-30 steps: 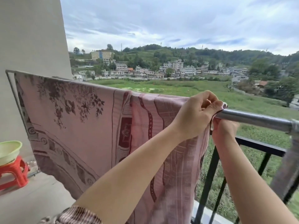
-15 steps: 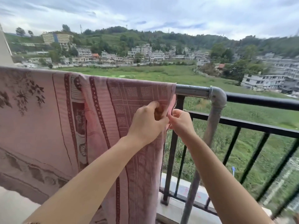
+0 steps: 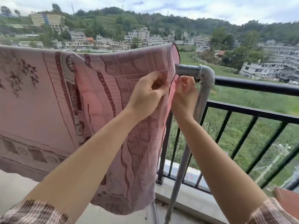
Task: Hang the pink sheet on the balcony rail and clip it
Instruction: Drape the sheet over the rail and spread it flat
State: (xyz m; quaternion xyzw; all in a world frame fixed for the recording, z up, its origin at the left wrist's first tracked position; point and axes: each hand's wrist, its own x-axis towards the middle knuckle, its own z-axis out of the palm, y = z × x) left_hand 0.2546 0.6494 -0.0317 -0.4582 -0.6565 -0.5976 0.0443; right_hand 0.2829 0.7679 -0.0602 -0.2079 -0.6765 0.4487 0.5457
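Note:
The pink patterned sheet (image 3: 64, 97) hangs draped over the grey metal rail (image 3: 187, 71), filling the left and middle of the view. Its right edge billows up above the rail. My left hand (image 3: 148, 96) pinches the front layer of the sheet near that right edge, just below the rail. Beside it, my right hand (image 3: 184, 94) grips the same edge from the right, fingers closed on the fabric. No clip can be made out in either hand.
The grey rail ends in an elbow joint (image 3: 206, 76) and a vertical pipe (image 3: 186, 151) going down to the floor. A black balcony railing (image 3: 252, 113) with vertical bars runs to the right. Beyond lie a green field and distant buildings.
Both hands dropped from the top of the rail to the sheet's right edge just below it. The view swung right, and the sheet's top edge has lifted.

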